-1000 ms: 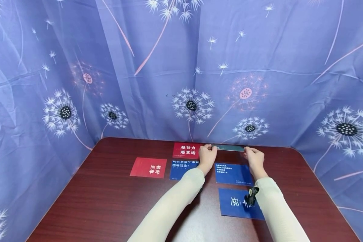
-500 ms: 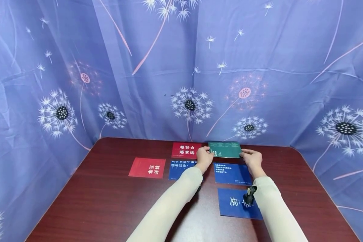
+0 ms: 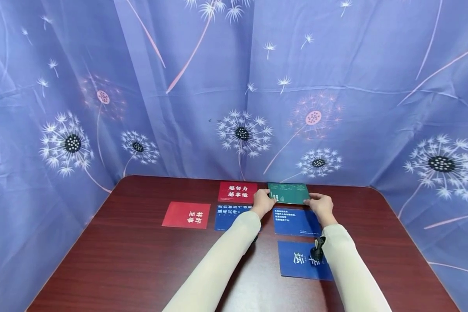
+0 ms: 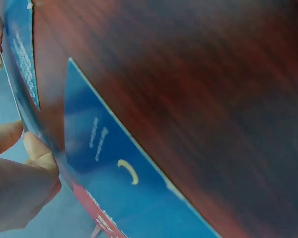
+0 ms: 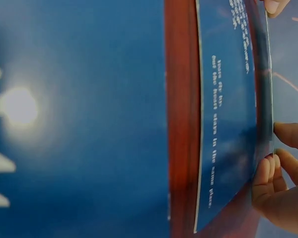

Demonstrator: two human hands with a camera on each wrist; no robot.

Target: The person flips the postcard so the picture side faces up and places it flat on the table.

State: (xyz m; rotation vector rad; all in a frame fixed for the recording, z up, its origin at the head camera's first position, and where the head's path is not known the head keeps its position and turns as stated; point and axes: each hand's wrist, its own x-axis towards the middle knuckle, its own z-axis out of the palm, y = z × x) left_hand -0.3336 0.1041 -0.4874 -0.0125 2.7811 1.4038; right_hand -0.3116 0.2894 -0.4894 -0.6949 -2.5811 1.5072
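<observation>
A green card (image 3: pixel 290 193) with pale print lies near the far table edge, between my two hands. My left hand (image 3: pixel 262 201) pinches it at its left edge, thumb and finger together in the left wrist view. On the opposite side my right hand (image 3: pixel 320 206) pinches the lower right corner. Seen from the right wrist, the card (image 5: pixel 271 89) is nearly edge-on. Directly below it sits a blue card (image 3: pixel 294 227) with white writing. Left of my left hand is a red card (image 3: pixel 238 190), its right side close to my fingers.
Another red card (image 3: pixel 186 215) lies further left. Beside it a blue card (image 3: pixel 227 222) is partly hidden by my left forearm. Nearer, one more blue card (image 3: pixel 290 266) lies under my right wrist camera. A dandelion-print curtain (image 3: pixel 203 143) hangs behind the table (image 3: pixel 132 260).
The green card was tilted almost edge-on at the far edge; it has come down flatter, its printed face showing. Both hands moved slightly nearer and closer together with it.
</observation>
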